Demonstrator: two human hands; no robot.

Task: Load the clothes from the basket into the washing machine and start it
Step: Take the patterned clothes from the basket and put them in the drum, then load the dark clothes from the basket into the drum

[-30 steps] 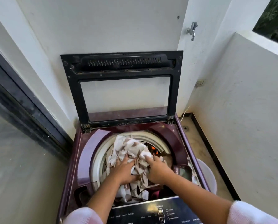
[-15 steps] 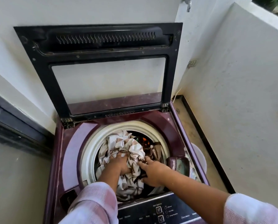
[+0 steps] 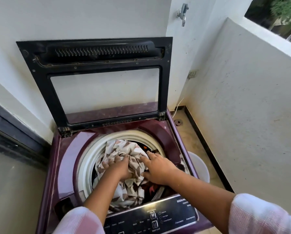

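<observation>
The maroon top-loading washing machine (image 3: 68,159) stands in front of me with its black-framed glass lid (image 3: 97,53) raised upright against the wall. A cream cloth with brown shapes (image 3: 124,149) is bunched in the white-rimmed drum (image 3: 89,156), over darker clothes. My left hand (image 3: 117,166) digs its curled fingers into the cloth's middle. My right hand (image 3: 158,168) lies beside it with fingers spread, pressing down on the cloth's right side. The white basket (image 3: 200,166) sits on the floor to the machine's right, mostly hidden behind it.
The black control panel (image 3: 151,218) runs along the machine's near edge, under my forearms. A metal tap (image 3: 182,13) sticks out of the wall above, a low white wall (image 3: 251,115) closes the right side, and a dark-framed glass door (image 3: 9,132) the left.
The cloth has sunk lower into the drum under both hands. My right hand has spread its fingers flat on the cloth. The view has shifted a little.
</observation>
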